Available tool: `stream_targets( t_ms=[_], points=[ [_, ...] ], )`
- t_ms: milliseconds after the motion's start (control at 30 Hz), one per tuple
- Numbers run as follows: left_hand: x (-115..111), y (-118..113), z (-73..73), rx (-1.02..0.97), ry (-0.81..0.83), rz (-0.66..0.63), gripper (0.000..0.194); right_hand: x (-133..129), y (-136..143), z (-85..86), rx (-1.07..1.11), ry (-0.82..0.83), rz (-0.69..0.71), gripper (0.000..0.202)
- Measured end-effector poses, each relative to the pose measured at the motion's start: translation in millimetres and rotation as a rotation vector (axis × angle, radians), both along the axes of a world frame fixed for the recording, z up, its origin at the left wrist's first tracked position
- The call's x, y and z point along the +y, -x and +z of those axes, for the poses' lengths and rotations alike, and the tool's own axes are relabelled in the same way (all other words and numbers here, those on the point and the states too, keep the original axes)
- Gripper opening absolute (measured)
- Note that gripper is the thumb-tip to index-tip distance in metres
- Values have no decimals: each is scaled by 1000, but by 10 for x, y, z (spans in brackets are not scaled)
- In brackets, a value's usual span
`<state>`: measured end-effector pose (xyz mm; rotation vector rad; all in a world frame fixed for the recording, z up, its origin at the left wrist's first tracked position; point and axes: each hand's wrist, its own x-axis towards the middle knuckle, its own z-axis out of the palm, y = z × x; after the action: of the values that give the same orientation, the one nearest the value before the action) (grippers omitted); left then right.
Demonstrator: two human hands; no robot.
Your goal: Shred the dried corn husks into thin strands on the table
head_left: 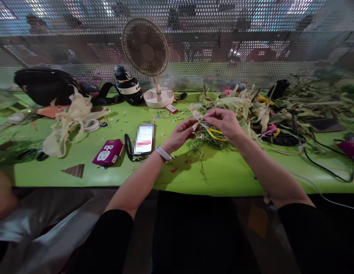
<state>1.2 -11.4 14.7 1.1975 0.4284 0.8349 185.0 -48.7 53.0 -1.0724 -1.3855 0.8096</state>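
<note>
My left hand (181, 134), with a pale watch band on the wrist, pinches a small piece of dried corn husk (197, 116) by its lower end. My right hand (226, 122) has thumb and fingertips closed at the other side of the same husk piece. Just beneath the right palm show the yellow handles of what look like scissors (217, 136). Whether the right hand also holds them cannot be made out. A tangle of thin green strands (207, 142) lies below both hands on the green table.
Husks (236, 103) and dried leaves (316, 99) heap up at the right. A fan (148, 51), a bottle (129, 87) and a black bag (48, 85) stand behind. A phone (144, 139) and purple socket block (108, 152) lie left. Another person's arm (4, 194) shows far left.
</note>
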Motion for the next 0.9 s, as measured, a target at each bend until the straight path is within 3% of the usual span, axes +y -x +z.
stream_targets(
  t_ms=[133, 333, 500, 900],
  points=[
    [-24, 3, 34, 75, -20, -49, 24, -7, -9, 6, -43, -4, 18, 17],
    [-59, -15, 64, -103, 76, -18, 22, 27, -67, 8, -40, -55, 34, 13],
    [-48, -14, 28, -81, 102, -22, 19, 30, -94, 5, -182, -133, 14, 11],
    [-2, -5, -19, 1, -237, -30, 31, -15, -133, 80, -315, -119, 60, 14]
  ],
)
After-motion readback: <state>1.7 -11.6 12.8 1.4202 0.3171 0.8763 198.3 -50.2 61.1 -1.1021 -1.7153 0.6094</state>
